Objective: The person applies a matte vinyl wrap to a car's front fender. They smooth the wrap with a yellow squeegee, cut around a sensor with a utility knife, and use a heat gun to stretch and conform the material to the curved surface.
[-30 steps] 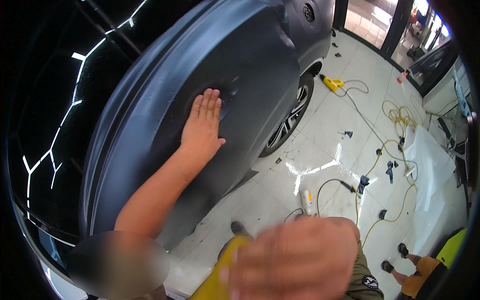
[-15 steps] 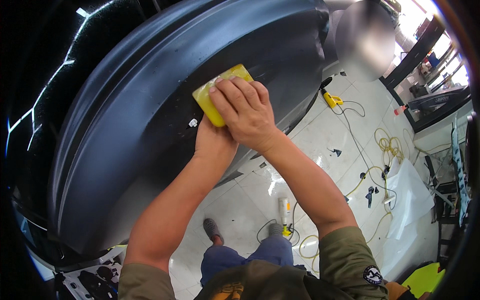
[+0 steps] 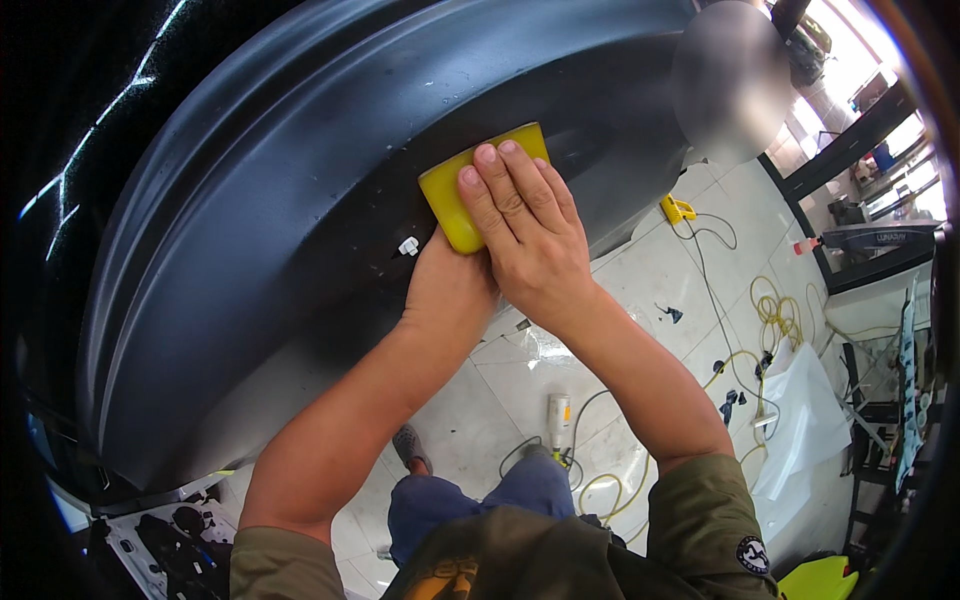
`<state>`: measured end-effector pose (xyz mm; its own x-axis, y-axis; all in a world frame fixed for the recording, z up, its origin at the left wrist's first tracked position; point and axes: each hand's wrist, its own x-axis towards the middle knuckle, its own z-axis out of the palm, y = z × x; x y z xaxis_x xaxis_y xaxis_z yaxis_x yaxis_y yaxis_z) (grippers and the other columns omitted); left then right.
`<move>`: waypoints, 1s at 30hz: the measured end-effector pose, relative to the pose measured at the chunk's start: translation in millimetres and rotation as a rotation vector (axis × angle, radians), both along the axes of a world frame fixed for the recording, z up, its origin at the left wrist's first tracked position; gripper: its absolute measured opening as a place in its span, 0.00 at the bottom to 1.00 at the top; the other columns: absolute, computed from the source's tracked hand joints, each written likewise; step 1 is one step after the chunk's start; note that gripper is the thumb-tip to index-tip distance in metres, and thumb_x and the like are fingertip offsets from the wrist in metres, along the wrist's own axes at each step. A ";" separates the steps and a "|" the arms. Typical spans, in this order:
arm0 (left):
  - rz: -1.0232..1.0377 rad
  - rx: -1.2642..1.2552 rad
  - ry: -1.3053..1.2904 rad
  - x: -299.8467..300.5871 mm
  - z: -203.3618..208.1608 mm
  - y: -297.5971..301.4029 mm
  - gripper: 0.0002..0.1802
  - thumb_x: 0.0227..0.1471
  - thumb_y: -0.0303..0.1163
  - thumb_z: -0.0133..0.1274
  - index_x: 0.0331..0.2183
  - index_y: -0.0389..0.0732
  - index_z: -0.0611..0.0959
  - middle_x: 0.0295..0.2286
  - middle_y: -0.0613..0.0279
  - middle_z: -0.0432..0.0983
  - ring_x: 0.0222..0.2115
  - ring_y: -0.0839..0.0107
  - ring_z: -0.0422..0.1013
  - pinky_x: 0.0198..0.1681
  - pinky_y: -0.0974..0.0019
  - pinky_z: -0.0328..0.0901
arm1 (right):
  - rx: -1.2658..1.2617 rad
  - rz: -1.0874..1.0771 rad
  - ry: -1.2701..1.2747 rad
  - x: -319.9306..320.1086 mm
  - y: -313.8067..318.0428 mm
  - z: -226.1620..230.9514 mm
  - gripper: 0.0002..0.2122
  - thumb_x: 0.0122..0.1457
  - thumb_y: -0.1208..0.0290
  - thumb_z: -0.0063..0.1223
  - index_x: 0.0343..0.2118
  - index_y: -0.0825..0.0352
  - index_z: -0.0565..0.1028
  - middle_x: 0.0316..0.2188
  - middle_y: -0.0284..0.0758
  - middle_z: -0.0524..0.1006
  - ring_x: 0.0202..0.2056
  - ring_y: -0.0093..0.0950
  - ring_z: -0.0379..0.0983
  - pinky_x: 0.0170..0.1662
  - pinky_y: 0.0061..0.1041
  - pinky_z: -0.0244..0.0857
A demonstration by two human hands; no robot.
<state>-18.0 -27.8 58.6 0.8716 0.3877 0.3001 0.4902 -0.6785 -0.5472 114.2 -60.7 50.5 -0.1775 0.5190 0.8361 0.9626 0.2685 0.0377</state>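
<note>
One yellow scraper, long edge slanting up rightward, against dark panel.
Right hand over it, fingers together; left hand below, fingers hidden; whether either grip pinches, I cannot tell.

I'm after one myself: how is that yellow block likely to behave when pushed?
The yellow block is probably fairly stiff, its far edge straight with the right hand's fingers on it. Its flat shape suggests it won't roll; its smooth face could feel slippery.

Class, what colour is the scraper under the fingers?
The scraper is yellow, seen best in the head view.
</note>
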 end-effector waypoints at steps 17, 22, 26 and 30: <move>0.053 -0.001 0.031 2.2 -9.1 -3.7 0.35 0.60 0.38 0.50 0.65 0.34 0.67 0.64 0.52 0.63 0.67 0.58 0.56 0.70 0.52 0.51 | -0.210 -0.010 0.081 -9.0 -12.5 12.5 0.24 0.57 0.75 0.53 0.60 0.68 0.74 0.62 0.41 0.72 0.65 0.39 0.65 0.68 0.43 0.56; 0.057 -0.077 0.094 1.0 -0.3 -7.3 0.35 0.61 0.39 0.49 0.66 0.34 0.67 0.65 0.51 0.62 0.67 0.56 0.55 0.70 0.51 0.51 | -0.248 -0.040 0.089 -11.1 -14.1 14.2 0.25 0.57 0.75 0.52 0.60 0.67 0.74 0.62 0.41 0.73 0.65 0.38 0.66 0.68 0.42 0.55; 0.042 -0.074 0.099 -1.9 -0.5 -8.4 0.36 0.59 0.39 0.50 0.65 0.34 0.68 0.64 0.51 0.63 0.67 0.56 0.55 0.70 0.51 0.51 | -0.261 -0.060 0.088 -13.4 -15.0 14.1 0.25 0.57 0.75 0.52 0.60 0.67 0.74 0.62 0.40 0.73 0.64 0.38 0.67 0.68 0.43 0.55; 0.034 -0.094 0.113 -3.5 -0.3 -9.4 0.35 0.60 0.38 0.49 0.65 0.34 0.68 0.64 0.51 0.63 0.67 0.56 0.55 0.70 0.51 0.50 | -0.275 -0.061 0.110 -14.5 -15.2 14.6 0.25 0.55 0.76 0.53 0.59 0.67 0.74 0.61 0.40 0.74 0.63 0.38 0.68 0.67 0.43 0.57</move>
<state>-21.4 -37.2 58.3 0.8839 0.4391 0.1613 0.4522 -0.7137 -0.5350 99.7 -75.9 65.1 -0.0555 0.7357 0.6750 0.9715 0.1957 -0.1334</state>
